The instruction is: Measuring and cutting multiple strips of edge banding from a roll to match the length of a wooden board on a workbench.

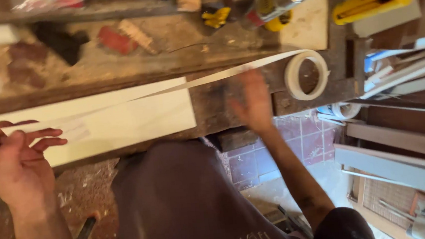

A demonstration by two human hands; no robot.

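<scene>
Tape (169, 89) is unrolled from the roll (306, 74) at two o'clock; our left hand (8, 156) pinches its end, right hand (252, 101) spread; none stuck on the board (122, 122).

Smooth pale banding strip (219, 75) over rough, worn wooden bench (118, 71).

Motion blurs the right hand (254, 103), leaving its fingers indistinct. Beyond it, the yellow tool (372, 3) and other clutter run off the top edge; near the left hand (4, 158), the strip's (46, 126) end is hazy.
</scene>
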